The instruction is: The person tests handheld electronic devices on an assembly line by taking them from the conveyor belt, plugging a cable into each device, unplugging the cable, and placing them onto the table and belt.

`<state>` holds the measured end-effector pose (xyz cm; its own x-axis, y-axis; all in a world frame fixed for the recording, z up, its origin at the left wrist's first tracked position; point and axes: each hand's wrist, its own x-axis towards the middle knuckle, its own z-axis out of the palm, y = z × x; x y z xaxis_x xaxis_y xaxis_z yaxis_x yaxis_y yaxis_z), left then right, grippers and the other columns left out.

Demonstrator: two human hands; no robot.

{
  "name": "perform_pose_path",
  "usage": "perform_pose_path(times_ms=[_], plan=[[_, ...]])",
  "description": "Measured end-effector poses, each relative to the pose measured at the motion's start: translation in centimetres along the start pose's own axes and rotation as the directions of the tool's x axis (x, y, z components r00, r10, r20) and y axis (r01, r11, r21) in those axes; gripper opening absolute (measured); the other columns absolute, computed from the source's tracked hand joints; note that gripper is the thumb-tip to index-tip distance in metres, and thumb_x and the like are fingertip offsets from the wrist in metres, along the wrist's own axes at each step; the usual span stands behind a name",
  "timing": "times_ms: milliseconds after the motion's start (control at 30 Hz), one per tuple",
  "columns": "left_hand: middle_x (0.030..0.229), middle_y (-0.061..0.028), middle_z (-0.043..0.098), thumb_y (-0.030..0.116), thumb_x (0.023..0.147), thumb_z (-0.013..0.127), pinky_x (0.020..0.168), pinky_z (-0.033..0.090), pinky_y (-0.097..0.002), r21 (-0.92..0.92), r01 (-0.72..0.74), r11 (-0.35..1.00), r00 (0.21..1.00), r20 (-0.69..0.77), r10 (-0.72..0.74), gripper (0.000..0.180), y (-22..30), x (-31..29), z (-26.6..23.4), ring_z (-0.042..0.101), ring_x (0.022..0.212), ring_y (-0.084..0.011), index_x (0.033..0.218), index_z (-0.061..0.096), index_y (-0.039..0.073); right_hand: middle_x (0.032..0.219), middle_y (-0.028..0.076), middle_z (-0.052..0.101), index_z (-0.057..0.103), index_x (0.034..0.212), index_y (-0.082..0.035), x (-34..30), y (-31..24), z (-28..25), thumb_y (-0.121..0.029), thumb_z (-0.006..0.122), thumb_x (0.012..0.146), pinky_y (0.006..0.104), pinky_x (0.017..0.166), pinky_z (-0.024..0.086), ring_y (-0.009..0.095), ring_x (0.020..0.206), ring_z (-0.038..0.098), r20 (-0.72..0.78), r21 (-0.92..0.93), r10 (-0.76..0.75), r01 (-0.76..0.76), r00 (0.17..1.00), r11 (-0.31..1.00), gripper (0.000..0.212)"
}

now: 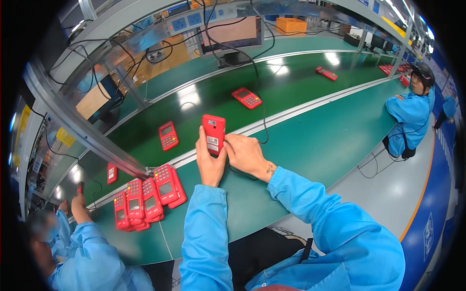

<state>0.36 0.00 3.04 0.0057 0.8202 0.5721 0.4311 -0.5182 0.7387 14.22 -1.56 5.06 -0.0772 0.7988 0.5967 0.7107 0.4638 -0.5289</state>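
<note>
My left hand (pixel 211 162) is closed around a red card payment terminal (pixel 214 127), held upright above the bench with its labelled back toward me. At the terminal's right edge, my right hand (pixel 247 154) is closed in a pinch. A black cable (pixel 265 127) hangs from overhead, passes behind this hand and loops out below it; its end seems to be in the fingers, though the plug is hidden. Left of my left forearm, several red terminals (pixel 166 184) lie in overlapping piles, keypads up, on the green bench (pixel 296 140).
More terminals lie on the dark green conveyor belt (pixel 204 104), including one terminal (pixel 247 98) beyond my hands. A metal post (pixel 87 128) rises beside the piles. Loose cables hang from the overhead rack. One co-worker (pixel 97 257) works at left; another person (pixel 412 109) sits at far right.
</note>
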Motion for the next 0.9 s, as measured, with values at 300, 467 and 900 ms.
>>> perform_pose_path(times_ms=[300, 467, 900], plan=[[0.129, -0.0209, 0.057, 0.015, 0.089, 0.075, 0.097, 0.050, -0.0372, 0.002, 0.089, 0.996, 0.970, -0.228, -0.086, 0.077, -0.7, 2.1, -2.1, 0.060, 0.118, -0.0319, 0.157, 0.038, 0.009, 0.095, 0.016, 0.073, 0.072, 0.112, -0.006, 0.7, 0.5, -1.4, -0.010, 0.063, 0.089, 0.0463, 0.070, 0.056, 0.036, 0.083, 0.070, 0.074, -0.024, -0.119, 0.121, 0.990, 0.992, 0.025], [0.120, -0.0246, 0.060, 0.024, 0.082, 0.076, 0.095, 0.050, -0.0470, 0.437, 0.169, 0.883, 0.979, -0.179, -0.099, 0.071, -4.1, 3.8, -1.3, 0.061, 0.110, -0.0404, 0.146, 0.050, 0.007, 0.093, 0.019, 0.073, 0.069, 0.117, -0.003, 0.6, -0.4, -0.8, -0.012, 0.058, 0.093, 0.0487, 0.072, 0.055, 0.038, 0.084, 0.070, 0.140, -0.144, 0.055, -0.035, 0.989, 0.989, 0.027], [0.135, -0.0272, 0.057, 0.041, 0.090, 0.068, 0.114, 0.032, -0.0538, 0.828, 0.237, 0.508, 0.972, -0.199, -0.128, 0.064, -5.3, 4.8, -0.7, 0.049, 0.131, -0.0422, 0.133, 0.055, -0.005, 0.099, 0.022, 0.072, 0.069, 0.119, -0.004, -0.1, -1.4, -0.8, -0.017, 0.054, 0.098, 0.0498, 0.079, 0.054, 0.042, 0.090, 0.068, 0.184, -0.123, 0.072, -0.050, 0.980, 0.991, 0.028]])
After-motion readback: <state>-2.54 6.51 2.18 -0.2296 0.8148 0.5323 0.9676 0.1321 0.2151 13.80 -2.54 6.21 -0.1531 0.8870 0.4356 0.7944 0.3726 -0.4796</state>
